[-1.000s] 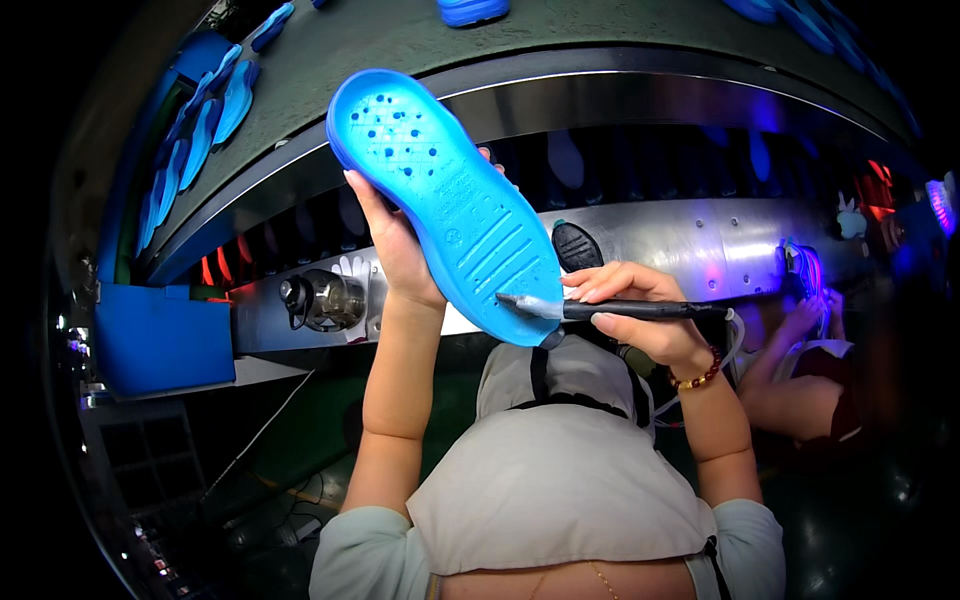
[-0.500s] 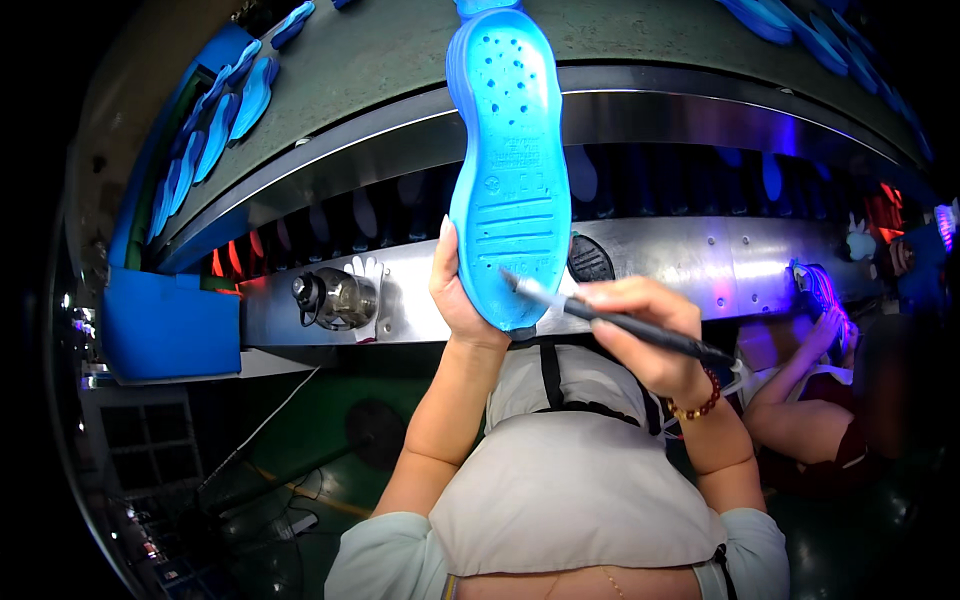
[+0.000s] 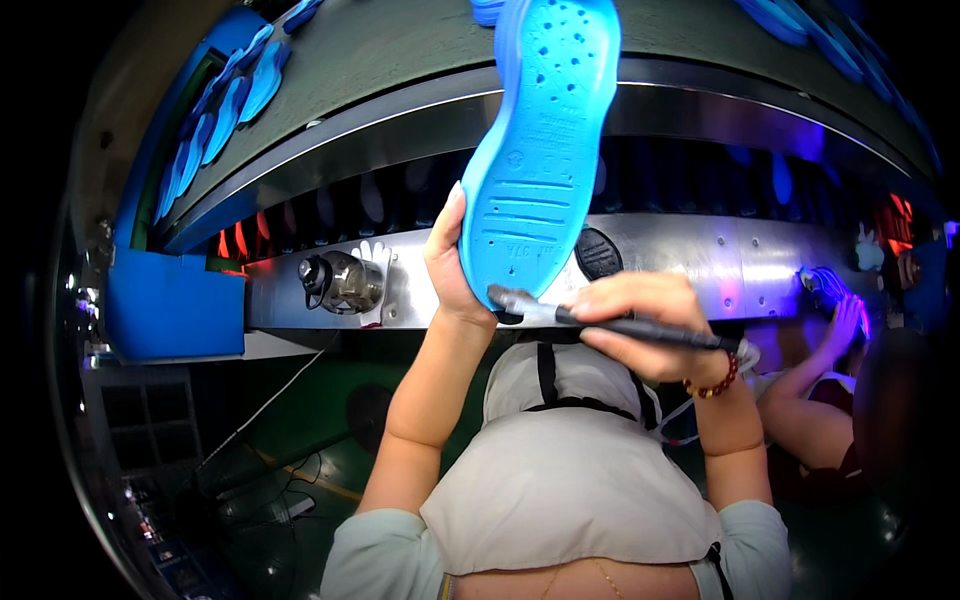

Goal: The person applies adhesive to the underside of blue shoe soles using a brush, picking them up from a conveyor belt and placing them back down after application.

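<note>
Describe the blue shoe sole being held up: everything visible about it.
The blue shoe sole looks like soft moulded foam or rubber, bright blue with a slightly darker rim. It stands nearly upright, heel end down, toe end running off the top of the picture. The face shown has small round holes in the upper half and raised ridges near the heel. The left hand grips its lower left edge; the tip of a dark pen-like tool in the right hand meets the heel.

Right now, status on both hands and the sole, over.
Left hand grips blue sole at its lower edge, upright. Right hand holds dark pen-like tool, tip at sole's bottom end. Nothing between them.
</note>
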A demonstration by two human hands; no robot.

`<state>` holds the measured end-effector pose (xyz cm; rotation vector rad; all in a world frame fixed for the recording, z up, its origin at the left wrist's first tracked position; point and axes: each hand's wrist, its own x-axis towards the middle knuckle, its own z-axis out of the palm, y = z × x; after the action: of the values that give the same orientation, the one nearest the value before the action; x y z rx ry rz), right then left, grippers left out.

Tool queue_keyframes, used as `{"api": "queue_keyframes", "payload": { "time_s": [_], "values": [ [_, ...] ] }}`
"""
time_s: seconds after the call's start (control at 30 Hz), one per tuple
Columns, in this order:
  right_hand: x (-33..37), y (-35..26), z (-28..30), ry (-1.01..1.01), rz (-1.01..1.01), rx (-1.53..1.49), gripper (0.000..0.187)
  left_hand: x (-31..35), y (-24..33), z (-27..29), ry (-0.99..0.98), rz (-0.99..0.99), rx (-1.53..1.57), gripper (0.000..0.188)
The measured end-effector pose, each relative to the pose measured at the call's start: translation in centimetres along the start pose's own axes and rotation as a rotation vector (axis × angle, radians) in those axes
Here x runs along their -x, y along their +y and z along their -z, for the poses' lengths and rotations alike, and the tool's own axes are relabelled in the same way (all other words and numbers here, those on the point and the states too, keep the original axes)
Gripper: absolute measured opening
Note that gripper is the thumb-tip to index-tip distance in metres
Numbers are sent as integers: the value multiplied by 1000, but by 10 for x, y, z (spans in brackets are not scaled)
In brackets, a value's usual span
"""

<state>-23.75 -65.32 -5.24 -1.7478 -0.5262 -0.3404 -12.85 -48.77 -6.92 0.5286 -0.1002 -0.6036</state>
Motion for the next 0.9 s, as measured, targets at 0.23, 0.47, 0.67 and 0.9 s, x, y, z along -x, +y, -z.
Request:
{"api": "queue_keyframes", "payload": {
  "time_s": [0.23,0.47,0.67,0.9],
  "values": [
    [-3,-7,2,-73,15,-67,23,2,27,1,-90,384,-73,41],
    [-11,-8,-2,-303,-38,124,22,2,53,-7,25,729,-570,50],
    [-23,-16,-23,-455,-64,297,22,1,90,5,6,799,-769,51],
    [-39,-12,-48,-467,-227,393,15,7,129,43,-14,804,-904,52]
  ]
}}
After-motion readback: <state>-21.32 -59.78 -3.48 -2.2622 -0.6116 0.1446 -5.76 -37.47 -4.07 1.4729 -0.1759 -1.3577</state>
